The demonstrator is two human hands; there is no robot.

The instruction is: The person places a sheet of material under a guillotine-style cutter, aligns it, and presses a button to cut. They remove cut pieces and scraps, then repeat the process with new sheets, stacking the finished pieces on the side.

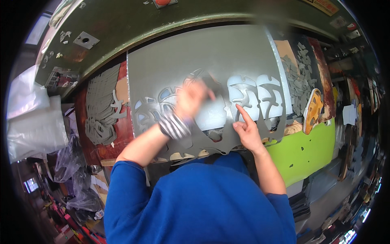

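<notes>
At far left lie clear plastic bags [34,122], then a stack of cut grey pieces [99,110] heaped on a red-brown board [122,134], just beside the big grey sheet [203,57] that covers the middle of the green machine bed [122,24]. The sheet's near edge is full of punched-out holes w/ a ragged web left btwn them. The left hand [193,97] sits over that cutout zone, blurred, wrist wrapped in a striped band [175,126]; whether its fingers grip anything cannot be told. Its forearm crosses the sheet's lower left part & hides some holes. Right of it two pale shaped cutouts [256,95] show in the sheet. The right hand [247,130] rests at the sheet's near edge, index finger straight & pointing up at those cutouts, other fingers curled in, holding nothing. Further right: a pile of small grey offcuts [300,77], an orange perforated piece [313,110] leaning beside it, & a lime-green panel [308,150] below.
</notes>
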